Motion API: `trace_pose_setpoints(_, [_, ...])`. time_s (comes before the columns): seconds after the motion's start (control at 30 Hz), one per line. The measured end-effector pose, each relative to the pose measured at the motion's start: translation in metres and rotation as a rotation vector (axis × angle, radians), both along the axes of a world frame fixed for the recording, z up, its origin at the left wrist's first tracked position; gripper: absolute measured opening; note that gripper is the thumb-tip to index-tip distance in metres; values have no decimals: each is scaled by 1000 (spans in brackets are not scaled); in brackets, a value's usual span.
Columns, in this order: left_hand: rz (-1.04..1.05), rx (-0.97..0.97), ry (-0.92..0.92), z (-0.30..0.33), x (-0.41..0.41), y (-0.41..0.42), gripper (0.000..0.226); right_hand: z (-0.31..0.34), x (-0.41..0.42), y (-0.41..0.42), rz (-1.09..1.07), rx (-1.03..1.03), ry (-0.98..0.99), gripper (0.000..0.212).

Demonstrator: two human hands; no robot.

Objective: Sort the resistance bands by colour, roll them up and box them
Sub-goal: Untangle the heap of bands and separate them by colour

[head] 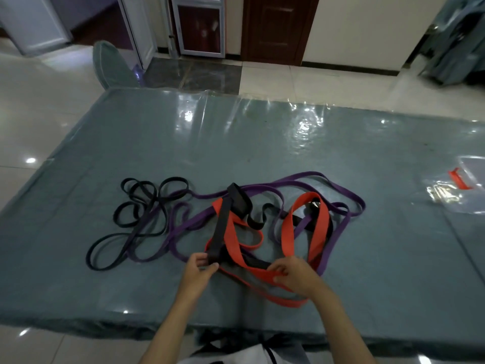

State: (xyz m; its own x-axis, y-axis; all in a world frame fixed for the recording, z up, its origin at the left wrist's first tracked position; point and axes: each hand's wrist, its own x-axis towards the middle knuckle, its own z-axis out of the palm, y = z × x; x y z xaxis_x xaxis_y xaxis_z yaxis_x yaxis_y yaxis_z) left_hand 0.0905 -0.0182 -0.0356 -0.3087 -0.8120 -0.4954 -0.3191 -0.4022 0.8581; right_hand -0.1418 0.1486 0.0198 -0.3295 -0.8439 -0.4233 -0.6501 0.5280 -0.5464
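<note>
Wide black band (220,227) ran from 12 o'clock of tangle down to near edge, crossing over wide red band (290,232). Red band lay in tangled loops at centre, nearest loop toward 6 o'clock. Purple bands (341,190) looped broadly from 9 to 3 o'clock, under red. Thin black bands (136,206) coiled in several loops at 9 o'clock, overlapping purple.
</note>
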Motion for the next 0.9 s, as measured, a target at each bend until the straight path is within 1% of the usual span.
trace_pose_setpoints(0.07, [-30, -2, -30, -6, -3, 7, 34, 8, -11, 7, -109, -90, 41, 30])
trace_pose_setpoints(0.1, [-30, -9, -38, -8, -4, 9, 35, 13, -16, 11, -164, -159, 93, 29])
trace_pose_setpoints(0.17, [-21, -45, -30, -11, -7, 10, 33, 23, -27, 20, -281, -304, 237, 27])
trace_pose_setpoints(0.23, [1, -92, -3, -11, -11, 10, 32, 33, -38, 29, -444, -413, 305, 25])
trace_pose_setpoints(0.3, [83, -108, 63, -6, -15, 11, 29, 40, -46, 39, -621, -490, 322, 22])
trace_pose_setpoints(0.37, [233, -87, 166, 0, -18, 9, 23, 42, -49, 48, -777, -551, 313, 18])
trace_pose_setpoints(0.43, [399, -45, 261, 4, -21, 2, 18, 43, -49, 53, -907, -583, 253, 10])
trace_pose_setpoints(0.5, [481, 37, 333, 7, -21, -4, 11, 41, -49, 56, -957, -564, 219, 4])
trace_pose_setpoints(0.53, [488, 90, 346, 7, -22, -4, 7, 38, -50, 55, -960, -551, 197, 4])
trace_pose_setpoints(0.57, [477, 132, 329, 6, -21, -4, 8, 35, -50, 53, -962, -548, 156, 7])
trace_pose_setpoints(0.63, [421, 153, 231, 3, -21, -1, 21, 31, -51, 46, -988, -579, 33, 7])
trace_pose_setpoints(0.7, [299, 80, 106, -1, -19, 0, 35, 29, -51, 38, -1042, -626, -97, 6])
trace_pose_setpoints(0.8, [101, -74, -121, -6, -15, -4, 43, 31, -50, 24, -1152, -687, -295, 9])
trace_pose_setpoints(0.83, [56, -80, -163, -9, -14, -4, 50, 33, -51, 20, -1192, -711, -378, 10])
trace_pose_setpoints(0.9, [-11, -16, -157, -12, -15, 0, 66, 37, -50, 13, -1280, -770, -644, 13])
